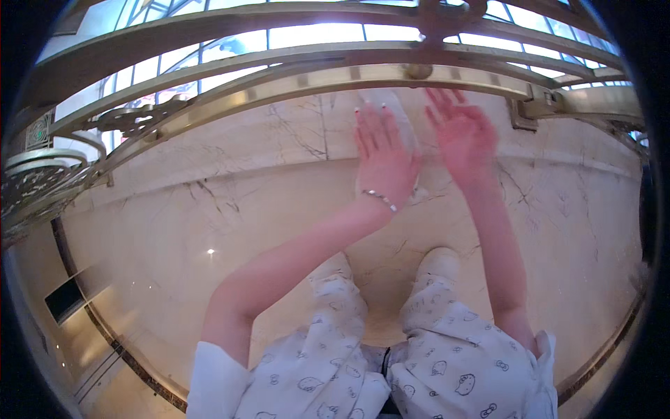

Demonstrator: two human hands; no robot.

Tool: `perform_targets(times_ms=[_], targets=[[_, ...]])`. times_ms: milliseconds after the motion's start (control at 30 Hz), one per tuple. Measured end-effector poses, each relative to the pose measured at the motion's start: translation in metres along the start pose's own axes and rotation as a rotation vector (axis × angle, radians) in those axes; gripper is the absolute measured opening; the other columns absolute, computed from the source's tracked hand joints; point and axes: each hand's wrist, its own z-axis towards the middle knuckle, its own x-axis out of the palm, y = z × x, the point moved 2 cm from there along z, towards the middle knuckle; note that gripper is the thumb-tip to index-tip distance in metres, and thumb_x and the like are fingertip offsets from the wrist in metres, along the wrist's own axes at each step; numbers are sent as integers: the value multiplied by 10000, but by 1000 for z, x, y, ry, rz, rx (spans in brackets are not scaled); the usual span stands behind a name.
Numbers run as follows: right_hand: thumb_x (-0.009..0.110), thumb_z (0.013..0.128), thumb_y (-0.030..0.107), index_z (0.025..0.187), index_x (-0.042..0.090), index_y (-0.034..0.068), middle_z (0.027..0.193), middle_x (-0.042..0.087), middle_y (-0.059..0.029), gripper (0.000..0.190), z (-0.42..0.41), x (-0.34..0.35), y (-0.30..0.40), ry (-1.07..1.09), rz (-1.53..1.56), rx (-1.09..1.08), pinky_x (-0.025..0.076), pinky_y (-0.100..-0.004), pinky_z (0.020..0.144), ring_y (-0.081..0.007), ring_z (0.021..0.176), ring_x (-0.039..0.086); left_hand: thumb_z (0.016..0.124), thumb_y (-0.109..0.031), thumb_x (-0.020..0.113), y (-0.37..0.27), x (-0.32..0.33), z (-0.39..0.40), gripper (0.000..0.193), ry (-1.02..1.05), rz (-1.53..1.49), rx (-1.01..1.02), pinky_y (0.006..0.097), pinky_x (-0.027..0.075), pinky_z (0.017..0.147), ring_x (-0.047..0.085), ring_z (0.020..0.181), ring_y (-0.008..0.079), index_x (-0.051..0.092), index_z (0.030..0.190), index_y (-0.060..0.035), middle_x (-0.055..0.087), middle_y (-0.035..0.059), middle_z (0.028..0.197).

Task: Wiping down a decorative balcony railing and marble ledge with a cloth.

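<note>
My left hand (384,152) lies flat, with its fingers stretched toward the metal railing, over a thin white cloth or tissue (400,110). White edges of this sheet show past the fingertips and beside the palm; the rest is hidden under the hand. A beaded bracelet (380,199) circles the left wrist. To the right, my right hand (466,133) is raised and blurred, its fingers apart and nothing visible in them. Its fingertips overlap the lower rail (335,84) in the picture; whether they touch it I cannot tell.
A brass-coloured railing with ornamental scrollwork (138,115) spans the far side, before bright glazing (309,36). Below it runs a pale veined stone ledge (251,141). My shoes (438,262) stand on glossy stone floor (157,251) with a dark border strip (136,369).
</note>
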Motion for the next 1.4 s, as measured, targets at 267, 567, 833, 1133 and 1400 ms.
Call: perform_targets(times_ms=[267, 567, 833, 1133, 1400], targets=[[442, 846, 113, 1079, 498, -25, 1236, 492, -152, 276, 2, 35, 28, 12, 184, 49, 240, -452, 1124, -268, 1272, 373, 801, -85, 493, 26, 36, 39, 699, -56, 249, 182, 467, 153, 1136, 140, 1374, 449, 202, 1422, 53, 194, 275, 1463], [443, 862, 106, 1015, 525, -5, 1115, 543, -118, 206, -6, 38, 66, 10, 86, 109, 279, -452, 1092, -245, 1184, 439, 795, -9, 454, 143, 4, 39, 653, -75, -96, -34, 434, 221, 1125, 271, 1346, 366, 240, 1410, 44, 317, 235, 1428], [442, 885, 115, 995, 562, 17, 1174, 562, -125, 190, 4, 31, 30, 68, 51, 55, 257, -444, 1095, -223, 1194, 439, 894, -59, 416, 270, -66, -18, 536, -395, 92, -404, 382, 274, 1094, 292, 1347, 331, 284, 1409, 9, 276, 215, 1459], [478, 869, 100, 991, 539, 20, 1096, 559, -107, 159, 8, 29, 43, 9, 42, 118, 313, -427, 1044, -221, 1127, 468, 857, -219, 495, 113, -8, 21, 681, -190, 139, -116, 489, 137, 1123, 108, 1405, 376, 215, 1450, -35, 135, 327, 1463], [469, 869, 91, 986, 537, -2, 1110, 558, -125, 164, 6, 22, 48, 80, 49, 127, 335, -427, 1021, -231, 1129, 469, 777, 24, 473, 180, -28, 12, 690, -214, 143, -94, 456, 193, 1126, 167, 1392, 376, 251, 1430, -19, 188, 278, 1467]])
